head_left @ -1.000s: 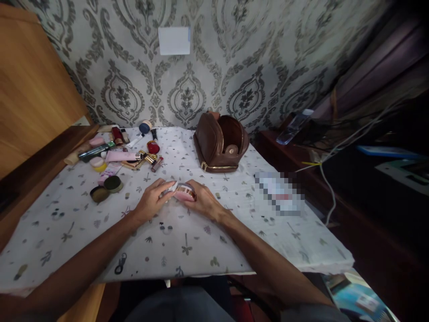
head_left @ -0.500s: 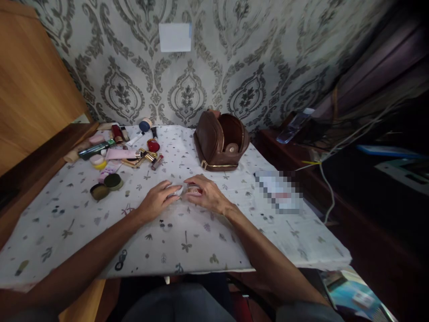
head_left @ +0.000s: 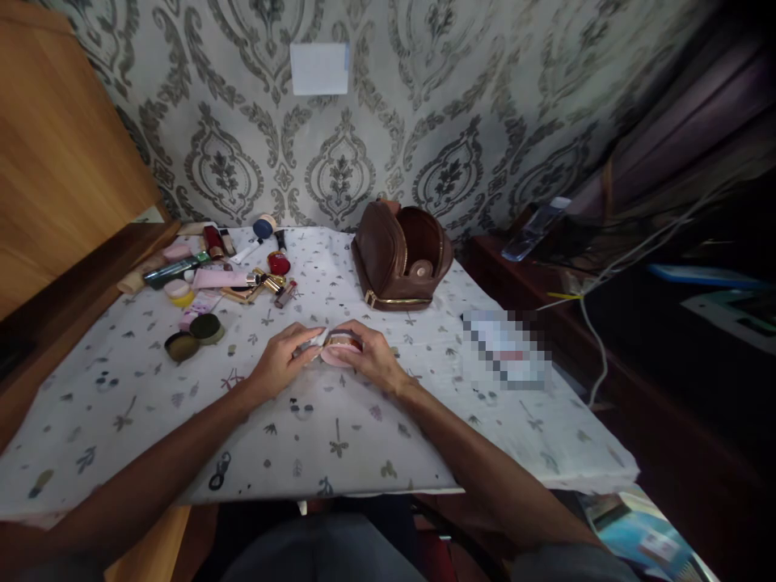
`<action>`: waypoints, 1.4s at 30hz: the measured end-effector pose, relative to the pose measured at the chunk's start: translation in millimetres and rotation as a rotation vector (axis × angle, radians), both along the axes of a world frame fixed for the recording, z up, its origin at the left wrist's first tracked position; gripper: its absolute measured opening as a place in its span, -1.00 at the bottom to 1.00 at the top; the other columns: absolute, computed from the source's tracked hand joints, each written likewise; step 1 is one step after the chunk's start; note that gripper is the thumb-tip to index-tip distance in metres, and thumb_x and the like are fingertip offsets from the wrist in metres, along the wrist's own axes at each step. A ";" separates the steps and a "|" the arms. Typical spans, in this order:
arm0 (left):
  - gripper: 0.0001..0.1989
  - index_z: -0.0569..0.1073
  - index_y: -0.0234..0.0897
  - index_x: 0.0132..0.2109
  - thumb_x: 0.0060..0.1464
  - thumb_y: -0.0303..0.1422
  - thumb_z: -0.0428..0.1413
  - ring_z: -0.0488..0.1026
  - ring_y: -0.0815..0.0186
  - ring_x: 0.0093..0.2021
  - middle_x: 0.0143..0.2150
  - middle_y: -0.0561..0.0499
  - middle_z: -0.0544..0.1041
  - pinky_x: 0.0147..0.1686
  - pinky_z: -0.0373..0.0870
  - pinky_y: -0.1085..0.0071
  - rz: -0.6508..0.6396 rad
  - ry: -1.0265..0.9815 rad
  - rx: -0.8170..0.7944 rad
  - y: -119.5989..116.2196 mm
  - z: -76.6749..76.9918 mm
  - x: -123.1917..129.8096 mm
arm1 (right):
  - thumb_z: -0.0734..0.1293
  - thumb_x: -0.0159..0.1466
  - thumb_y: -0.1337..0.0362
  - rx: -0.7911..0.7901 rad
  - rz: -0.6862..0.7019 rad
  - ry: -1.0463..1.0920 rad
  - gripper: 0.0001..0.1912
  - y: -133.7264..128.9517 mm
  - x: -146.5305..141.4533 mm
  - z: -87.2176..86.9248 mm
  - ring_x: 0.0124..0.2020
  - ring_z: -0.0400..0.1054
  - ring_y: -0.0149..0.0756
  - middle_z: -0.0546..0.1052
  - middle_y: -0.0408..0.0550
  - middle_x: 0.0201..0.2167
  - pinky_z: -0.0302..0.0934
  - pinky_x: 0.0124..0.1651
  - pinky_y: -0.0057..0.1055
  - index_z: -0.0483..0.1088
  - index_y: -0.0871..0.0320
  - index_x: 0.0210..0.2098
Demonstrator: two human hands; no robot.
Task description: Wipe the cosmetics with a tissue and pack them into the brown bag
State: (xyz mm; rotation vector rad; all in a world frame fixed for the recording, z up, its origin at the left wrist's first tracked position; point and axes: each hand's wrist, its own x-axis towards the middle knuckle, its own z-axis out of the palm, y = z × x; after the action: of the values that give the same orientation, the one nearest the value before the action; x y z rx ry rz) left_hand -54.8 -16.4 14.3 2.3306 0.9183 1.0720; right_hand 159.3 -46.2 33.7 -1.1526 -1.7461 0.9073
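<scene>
Over the middle of the cloth, my right hand (head_left: pixel 371 356) is closed around a round pink cosmetic container (head_left: pixel 337 356), thumb below and fingers over the top. Brown shows along its upper part, partly behind the fingers. Close beside it on the left, my left hand (head_left: pixel 286 356) pinches a small whitish piece (head_left: pixel 315 343) between thumb and fingers. What kind of thing this piece is does not show clearly, nor whether it touches the container. Beyond my hands stands a brown cosmetic bag (head_left: pixel 388 263), its zip open.
Left of the bag lie several cosmetics, among them a pink tube (head_left: pixel 218 279), a red round case (head_left: pixel 279 263) and a blue-lidded jar (head_left: pixel 264 226). Nearer is an olive-dark round container (head_left: pixel 206 328). A blurred-out flat object (head_left: pixel 506 349) lies at right. A clear bottle (head_left: pixel 537 230) leans beyond the table.
The pink container in my right hand has turned, so more of its pink round side shows. Both hands have shifted slightly; my left hand still pinches the whitish piece.
</scene>
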 end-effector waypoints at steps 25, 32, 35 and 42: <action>-0.62 0.42 -0.20 0.24 0.34 -0.30 0.00 0.43 0.23 -0.07 -0.11 -0.07 0.45 -0.02 0.43 0.30 0.007 0.006 0.094 -11.3 6.7 3.5 | 0.38 0.20 0.24 0.005 -0.105 -0.060 -0.20 -4.0 -18.9 -15.8 -0.11 0.46 -0.19 0.40 0.16 0.10 0.34 0.06 -0.15 0.00 0.14 0.35; -0.64 0.46 -0.22 0.19 0.32 -0.31 0.01 0.43 0.25 -0.17 -0.20 -0.03 0.44 -0.12 0.44 0.35 0.062 -0.003 0.043 -2.6 1.4 -1.2 | 0.45 0.08 0.31 0.032 -0.084 0.040 -0.03 -5.6 -16.4 -28.5 0.19 0.29 -0.09 0.24 0.18 0.25 0.33 0.13 -0.16 -0.06 0.06 0.37; -0.64 0.47 -0.23 0.18 0.31 -0.32 0.03 0.43 0.26 -0.18 -0.20 -0.03 0.45 -0.13 0.43 0.36 0.053 -0.024 0.021 -0.8 0.8 -1.4 | 0.43 0.08 0.33 0.020 -0.139 -0.065 -0.24 -8.3 -10.7 -31.9 0.10 0.35 -0.09 0.39 0.12 0.11 0.32 0.12 -0.13 0.15 0.11 0.24; -0.64 0.46 -0.23 0.20 0.32 -0.33 0.01 0.44 0.23 -0.11 -0.16 -0.05 0.46 -0.04 0.41 0.33 0.023 -0.022 0.001 -3.3 2.9 -0.7 | 0.40 0.22 0.16 0.139 -0.182 -0.135 -0.55 -9.8 -13.5 -19.2 -0.03 0.41 -0.12 0.48 0.06 -0.04 0.34 0.04 -0.19 0.34 0.14 0.06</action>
State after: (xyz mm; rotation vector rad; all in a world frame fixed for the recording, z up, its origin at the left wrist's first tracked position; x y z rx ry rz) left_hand -55.5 -19.7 17.1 2.3101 0.9387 1.1049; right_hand 145.8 -56.0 14.5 -1.2809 -1.7484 0.6018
